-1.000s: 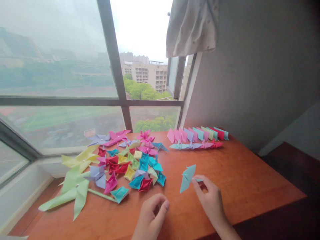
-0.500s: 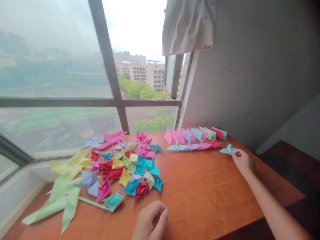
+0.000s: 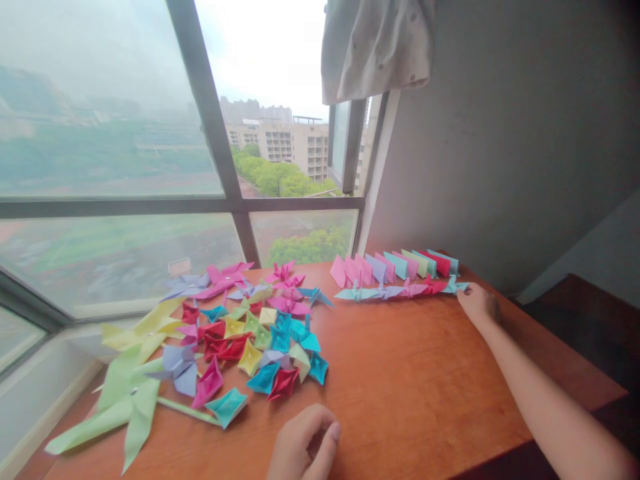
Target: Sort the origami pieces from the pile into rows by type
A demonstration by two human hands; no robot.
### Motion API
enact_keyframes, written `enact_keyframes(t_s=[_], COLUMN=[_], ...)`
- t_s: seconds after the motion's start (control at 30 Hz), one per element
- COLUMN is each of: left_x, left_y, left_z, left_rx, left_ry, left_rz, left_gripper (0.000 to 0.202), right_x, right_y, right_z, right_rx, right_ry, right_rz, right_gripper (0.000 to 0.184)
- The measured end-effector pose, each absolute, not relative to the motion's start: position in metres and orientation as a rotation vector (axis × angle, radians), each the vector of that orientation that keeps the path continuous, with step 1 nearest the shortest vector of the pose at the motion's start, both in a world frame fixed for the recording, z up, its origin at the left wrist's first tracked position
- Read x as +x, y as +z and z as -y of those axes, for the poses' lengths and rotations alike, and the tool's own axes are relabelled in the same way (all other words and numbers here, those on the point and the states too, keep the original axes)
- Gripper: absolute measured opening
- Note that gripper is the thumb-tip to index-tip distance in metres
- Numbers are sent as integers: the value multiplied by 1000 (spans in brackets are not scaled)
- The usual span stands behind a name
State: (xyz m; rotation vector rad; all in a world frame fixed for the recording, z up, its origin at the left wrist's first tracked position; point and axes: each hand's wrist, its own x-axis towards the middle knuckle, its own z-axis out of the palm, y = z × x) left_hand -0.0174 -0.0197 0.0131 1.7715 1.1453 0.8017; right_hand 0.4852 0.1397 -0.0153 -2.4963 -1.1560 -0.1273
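Light blue crane (image 3: 455,285) is pinched at its right tip by the right hand (image 3: 479,307), at the right end of a line of cranes, near the far right corner of the table (image 3: 425,363). To its left, 4 other cranes (image 3: 413,290) are lined up, the closest being the red crane (image 3: 434,287); whether those 2 touch can't be told. Folded papers (image 3: 399,265) are stood just behind, along the far edge. Left hand (image 3: 306,440) is loosely curled by the near edge, nothing seen in it; fingertip contact can't be told.

Handling: grip best kept light so no crease is added. Wings should be matched to the line before release. Fingers are best withdrawn toward the right edge, so neither neighbours nor upright papers get knocked.
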Motion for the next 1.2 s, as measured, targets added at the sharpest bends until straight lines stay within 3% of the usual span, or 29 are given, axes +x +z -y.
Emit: enact_keyframes(t_s=[0.37, 0.57, 0.83, 1.0, 1.2], left_x=[-16, -14, -15, -22, -45], left_y=[14, 19, 23, 36, 67], left_z=[19, 22, 20, 11, -28], left_rx=[1779, 1793, 1668, 1672, 1826], left_ry=[828, 836, 886, 968, 1052], left_rz=[-1148, -1162, -1190, -1188, -1251], left_gripper=[35, 32, 36, 35, 27], right_x=[482, 459, 342, 248, 191], right_y=[-14, -11, -22, -3, 9], right_z=[-141, -125, -95, -69, -52], right_rx=[-2354, -2215, -1879, -1637, -1516], right_ry=[-37, -84, 203, 520, 601], right_rz=[1065, 882, 1182, 1330, 1483], right_gripper=[22, 39, 36, 34, 26])
